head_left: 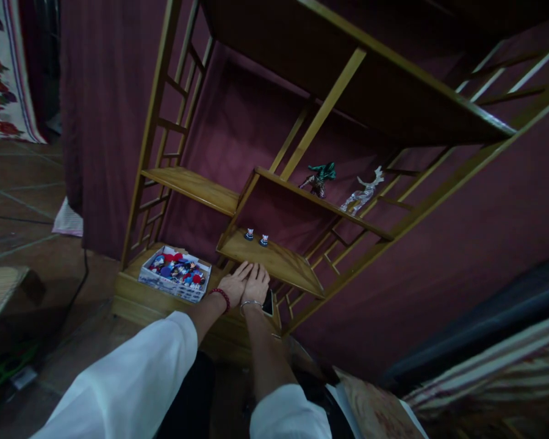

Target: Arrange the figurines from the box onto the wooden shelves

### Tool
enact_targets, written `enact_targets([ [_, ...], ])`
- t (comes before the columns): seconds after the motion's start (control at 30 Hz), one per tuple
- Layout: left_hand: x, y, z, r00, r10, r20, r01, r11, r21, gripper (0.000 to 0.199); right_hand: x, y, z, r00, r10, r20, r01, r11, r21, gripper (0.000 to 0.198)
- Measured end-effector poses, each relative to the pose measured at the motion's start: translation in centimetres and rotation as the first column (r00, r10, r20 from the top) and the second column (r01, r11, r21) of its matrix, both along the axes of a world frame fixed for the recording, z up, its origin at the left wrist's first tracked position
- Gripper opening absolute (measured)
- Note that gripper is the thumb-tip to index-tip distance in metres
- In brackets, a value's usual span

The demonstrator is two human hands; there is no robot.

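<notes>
My left hand [233,285], with a dark red bead bracelet [221,298] at the wrist, is stretched out beside my right hand [257,285], which has a silver bangle [251,303]. The two hands touch or nearly touch, fingers extended, at the front edge of a low wooden shelf [283,263]. I see nothing held in either one. Two small white-and-dark figurines [249,234] stand on that shelf, beyond my fingertips. Left of my hands, an open box [174,291] full of small red, blue and white figures rests on the cabinet base. A dark flat object [268,303] lies partly hidden by my right wrist.
The wooden display rack [333,103] has stepped shelves and lattice sides. On a higher shelf stand a green-and-bronze figure [319,179] and a clear deer-like ornament [363,194]. A maroon curtain [105,122] hangs behind. A dark cable [85,274] runs across the tiled floor at left.
</notes>
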State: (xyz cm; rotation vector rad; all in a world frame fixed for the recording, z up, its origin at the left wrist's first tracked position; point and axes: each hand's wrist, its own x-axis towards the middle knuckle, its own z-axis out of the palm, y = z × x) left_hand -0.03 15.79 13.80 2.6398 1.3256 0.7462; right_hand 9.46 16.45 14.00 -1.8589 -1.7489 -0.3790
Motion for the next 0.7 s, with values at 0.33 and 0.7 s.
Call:
enact_targets([
  [0.33,-5.6,-2.9,-5.8,0.990,0.066,-0.127,-0.080,0.991,-0.110,0.044,-5.2,-2.2,-7.4,0.955,0.283,-0.094,-0.296,0.933,-0.204,0.042],
  [0.7,-13.1,0.3,-10.5,0.951,0.287,-0.112,-0.302,0.941,-0.154,0.029,-12.4,2.3,-10.3,0.882,0.436,-0.177,-0.468,0.772,-0.430,0.035],
])
